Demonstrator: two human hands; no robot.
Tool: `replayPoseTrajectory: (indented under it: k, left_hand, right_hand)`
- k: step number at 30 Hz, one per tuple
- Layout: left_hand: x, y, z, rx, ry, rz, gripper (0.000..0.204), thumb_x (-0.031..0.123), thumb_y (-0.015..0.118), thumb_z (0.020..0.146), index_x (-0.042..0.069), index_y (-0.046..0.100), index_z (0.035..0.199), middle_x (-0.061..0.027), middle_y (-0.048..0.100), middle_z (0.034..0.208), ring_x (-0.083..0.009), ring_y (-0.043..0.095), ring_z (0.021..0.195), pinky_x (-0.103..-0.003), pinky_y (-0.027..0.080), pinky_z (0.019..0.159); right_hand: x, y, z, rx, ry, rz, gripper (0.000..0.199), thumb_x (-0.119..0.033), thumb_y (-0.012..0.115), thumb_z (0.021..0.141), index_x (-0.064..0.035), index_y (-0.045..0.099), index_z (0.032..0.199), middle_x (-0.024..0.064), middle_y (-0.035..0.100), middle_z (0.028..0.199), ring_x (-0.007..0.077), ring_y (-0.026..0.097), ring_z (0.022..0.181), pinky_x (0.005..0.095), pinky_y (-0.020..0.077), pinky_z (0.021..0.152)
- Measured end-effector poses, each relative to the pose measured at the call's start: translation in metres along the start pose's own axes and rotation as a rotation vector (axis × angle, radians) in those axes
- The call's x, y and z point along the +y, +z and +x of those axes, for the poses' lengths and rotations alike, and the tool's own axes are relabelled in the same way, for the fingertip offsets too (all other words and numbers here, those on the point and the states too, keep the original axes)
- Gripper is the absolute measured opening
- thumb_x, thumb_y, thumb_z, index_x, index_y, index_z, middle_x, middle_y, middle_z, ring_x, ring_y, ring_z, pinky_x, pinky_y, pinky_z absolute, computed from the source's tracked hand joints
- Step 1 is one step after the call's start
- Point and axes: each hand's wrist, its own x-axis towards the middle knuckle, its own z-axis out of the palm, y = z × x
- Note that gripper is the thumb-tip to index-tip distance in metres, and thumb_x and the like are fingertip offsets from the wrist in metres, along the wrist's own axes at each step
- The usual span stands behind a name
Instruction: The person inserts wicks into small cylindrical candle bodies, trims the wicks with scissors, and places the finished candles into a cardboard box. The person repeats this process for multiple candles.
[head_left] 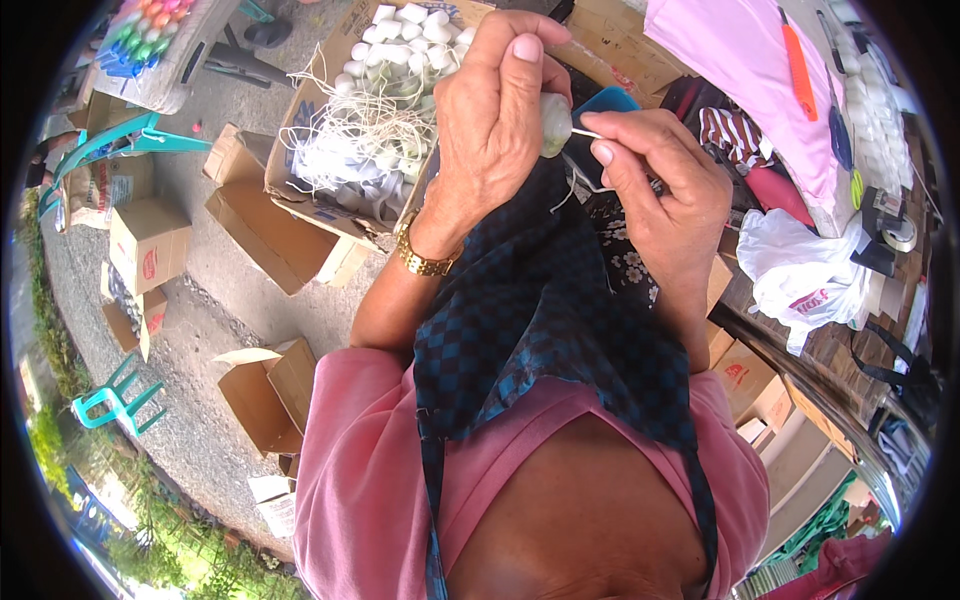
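Note:
My left hand (490, 130), a gold watch on its wrist, is curled round a pale greenish, rounded, waxy-looking piece (555, 126). A thin white string (583, 132) comes out of that piece toward the right, and my right hand (665, 170) pinches its end between thumb and forefinger. Just left of my left hand lies a tangle of white strings (370, 130) in an open cardboard box. White rounded pieces (405, 40) fill the far part of the same box. My left fingers partly hide the waxy piece.
The cardboard box (285, 125) stands close by my left forearm. Beyond my right hand is a pink cloth (720, 60) with orange-handled scissors (797, 65). A white plastic bag (800, 270) lies on the right-hand table. Empty cartons (265, 235) and a teal stool (115, 400) stand on the ground.

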Motion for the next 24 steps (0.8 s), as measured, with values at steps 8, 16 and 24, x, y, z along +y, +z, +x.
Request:
replayPoseTrajectory:
  k: [8,16,24]
  left_hand:
    - [0.007,0.003,-0.002,-0.035,0.107,0.141,0.027,0.025,0.04,0.1,0.004,0.056,0.104,-0.006,0.061,0.067,-0.0137,0.059,0.06,-0.027,0.046,0.056]
    - [0.0,0.007,-0.004,-0.034,0.147,0.203,0.024,0.023,0.04,0.1,0.007,0.057,0.1,-0.0064,0.06,0.061,-0.0217,0.062,0.055,-0.031,0.047,0.052]
    - [0.001,0.011,-0.004,-0.028,0.2,0.214,0.021,0.021,0.042,0.099,0.007,0.057,0.101,-0.0067,0.061,0.062,-0.0222,0.063,0.056,-0.031,0.048,0.052]
  right_hand:
    - [-0.001,-0.002,-0.002,0.013,-0.031,-0.079,0.016,0.006,0.07,0.074,-0.0022,0.064,0.086,0.0063,0.063,0.076,0.0128,0.061,0.063,0.0238,0.0467,0.054]
    - [0.003,-0.006,-0.005,-0.02,0.054,-0.026,0.015,0.005,0.07,0.074,-0.0033,0.064,0.086,0.0049,0.061,0.077,0.0119,0.06,0.063,0.0235,0.047,0.053]
    - [0.007,-0.005,-0.007,0.011,0.0,-0.052,0.017,0.007,0.068,0.073,-0.0036,0.06,0.085,0.0044,0.059,0.075,0.0134,0.059,0.06,0.024,0.046,0.051]
